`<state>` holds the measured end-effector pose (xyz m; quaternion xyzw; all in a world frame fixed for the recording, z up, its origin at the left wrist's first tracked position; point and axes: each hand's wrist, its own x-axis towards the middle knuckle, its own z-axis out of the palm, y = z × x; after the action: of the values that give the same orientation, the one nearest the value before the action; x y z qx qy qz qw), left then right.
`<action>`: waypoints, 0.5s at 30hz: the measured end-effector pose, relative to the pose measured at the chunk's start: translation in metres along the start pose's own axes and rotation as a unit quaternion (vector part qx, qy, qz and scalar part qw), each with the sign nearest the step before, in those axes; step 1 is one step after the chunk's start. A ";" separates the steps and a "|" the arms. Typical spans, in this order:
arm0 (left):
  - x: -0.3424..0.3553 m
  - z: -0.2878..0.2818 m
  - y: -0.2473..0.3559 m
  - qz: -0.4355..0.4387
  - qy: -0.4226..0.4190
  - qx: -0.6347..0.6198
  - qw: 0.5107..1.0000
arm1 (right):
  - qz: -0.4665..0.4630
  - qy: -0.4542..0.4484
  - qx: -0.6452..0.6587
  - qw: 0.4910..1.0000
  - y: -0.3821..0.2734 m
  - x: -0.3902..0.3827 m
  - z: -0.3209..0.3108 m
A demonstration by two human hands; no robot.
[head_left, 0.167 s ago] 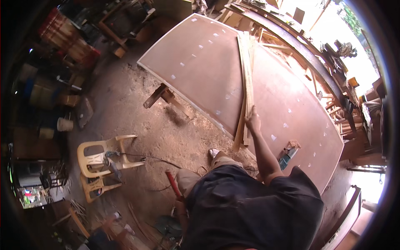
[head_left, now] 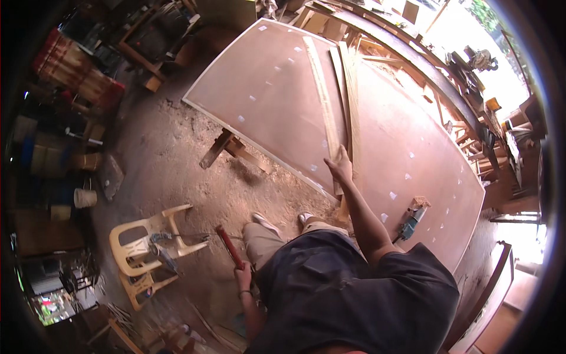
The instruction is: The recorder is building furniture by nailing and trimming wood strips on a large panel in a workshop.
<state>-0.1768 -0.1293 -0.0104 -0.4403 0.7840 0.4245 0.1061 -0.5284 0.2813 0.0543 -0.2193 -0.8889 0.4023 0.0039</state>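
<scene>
Several long, pale wooden strips lie across the big pinkish-brown panel point(head_left: 283, 82). My right hand point(head_left: 340, 166) is closed on one wooden strip point(head_left: 321, 97), which sits left of the others and angles away from them toward its far end. Just right of it, the other strips point(head_left: 351, 100) lie close together. Low at my left side, my left hand point(head_left: 243, 275) is wrapped round a red, rod-like tool point(head_left: 230, 248). What kind of tool it is does not show. A teal power tool point(head_left: 411, 223) rests on the panel to the right.
Stacked cream plastic chairs point(head_left: 132, 248) stand at left, with a corded tool point(head_left: 162, 245) on the seat. A wooden support point(head_left: 221, 147) juts from under the panel's near edge. Sawdust covers the floor point(head_left: 183, 171). A long, cluttered bench point(head_left: 401, 53) runs behind the panel.
One strip has swung left, apart from the others, with my right hand on it. My left hand and the red tool have come up and forward, further into view.
</scene>
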 end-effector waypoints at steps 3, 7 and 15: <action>0.085 -0.015 0.080 0.074 -0.062 0.037 0.995 | 0.043 -0.001 0.074 0.996 -0.042 0.017 0.048; 0.183 -0.031 0.203 0.229 -0.149 0.072 0.959 | 0.017 0.049 0.080 0.995 -0.099 0.068 0.122; 0.281 -0.070 0.361 0.424 -0.299 0.164 0.839 | 0.151 -0.207 0.332 0.908 -0.208 0.013 0.177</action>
<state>-0.6099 -0.2602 0.0871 0.1073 0.8823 0.4045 0.2157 -0.6529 0.0396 0.0821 -0.2489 -0.6411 0.7062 -0.1683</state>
